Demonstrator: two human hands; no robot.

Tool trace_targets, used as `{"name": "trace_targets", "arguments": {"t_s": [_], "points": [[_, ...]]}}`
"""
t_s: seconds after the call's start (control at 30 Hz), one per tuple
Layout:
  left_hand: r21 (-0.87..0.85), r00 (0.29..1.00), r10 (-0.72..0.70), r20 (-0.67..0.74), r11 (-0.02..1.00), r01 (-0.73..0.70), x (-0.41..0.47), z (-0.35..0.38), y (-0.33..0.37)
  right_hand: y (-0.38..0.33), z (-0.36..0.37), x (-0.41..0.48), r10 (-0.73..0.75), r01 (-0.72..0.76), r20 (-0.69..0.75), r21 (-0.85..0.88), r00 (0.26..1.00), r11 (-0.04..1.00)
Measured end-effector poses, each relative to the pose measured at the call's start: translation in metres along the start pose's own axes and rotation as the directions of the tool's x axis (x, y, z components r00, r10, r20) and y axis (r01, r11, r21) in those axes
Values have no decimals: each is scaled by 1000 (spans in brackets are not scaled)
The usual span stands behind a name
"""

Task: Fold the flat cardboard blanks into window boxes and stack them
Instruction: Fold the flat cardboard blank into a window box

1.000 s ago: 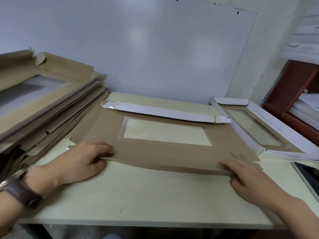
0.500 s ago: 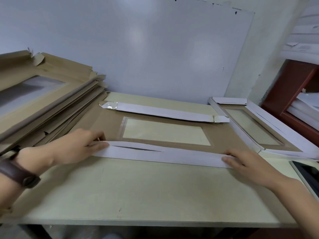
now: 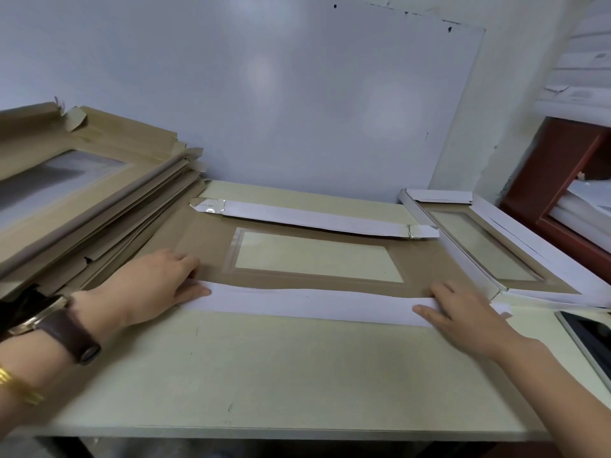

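Brown blank (image 3: 205, 246) lies on the counter (image 3: 281, 375), its near flap (image 3: 307, 304) newly folded over white side up, left hand (image 3: 158, 282) and right hand (image 3: 463, 312) pressing it, grip open, probably creasing the second wall.

Passage along the near tabletop (image 3: 297, 375), between blank stack (image 3: 99, 206) and, seemingly, a phone (image 3: 591, 338).

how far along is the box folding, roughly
Done: one folded box sits at the right. In hand: on the middle blank, the far flap is folded over; the left hand and right hand press the near flap. Left: finishing it, plus the pile of flat blanks.
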State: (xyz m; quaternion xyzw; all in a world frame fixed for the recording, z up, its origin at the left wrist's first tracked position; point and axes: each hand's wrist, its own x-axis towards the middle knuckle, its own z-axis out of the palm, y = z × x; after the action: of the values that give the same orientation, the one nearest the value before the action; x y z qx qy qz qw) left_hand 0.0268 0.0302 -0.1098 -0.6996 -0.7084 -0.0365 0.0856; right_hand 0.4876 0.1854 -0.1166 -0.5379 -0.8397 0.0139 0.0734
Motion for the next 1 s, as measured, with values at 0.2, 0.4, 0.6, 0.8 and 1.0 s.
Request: {"name": "trace_targets", "arguments": {"t_s": [0.2, 0.4, 0.6, 0.8, 1.0], "points": [[8, 951, 209, -230, 977, -213, -8, -2, 27, -21, 12, -5, -60, 42, -142, -128, 988, 991], [-189, 982, 187, 8, 965, -182, 4, 24, 92, -111, 26, -9, -174, 174, -2, -29, 985, 984], [-223, 967, 100, 235, 974, -46, 23, 28, 135, -175, 42, -5, -266, 258, 136, 75, 954, 963], [-207, 957, 65, 281, 978, -5, 18, 27, 111, -131, 45, -3, -208, 192, 194, 99, 959, 976], [-173, 959, -4, 283, 983, 56, 3, 22, 70, -57, 33, -15, -84, 78, 179, 38, 980, 996]]}}
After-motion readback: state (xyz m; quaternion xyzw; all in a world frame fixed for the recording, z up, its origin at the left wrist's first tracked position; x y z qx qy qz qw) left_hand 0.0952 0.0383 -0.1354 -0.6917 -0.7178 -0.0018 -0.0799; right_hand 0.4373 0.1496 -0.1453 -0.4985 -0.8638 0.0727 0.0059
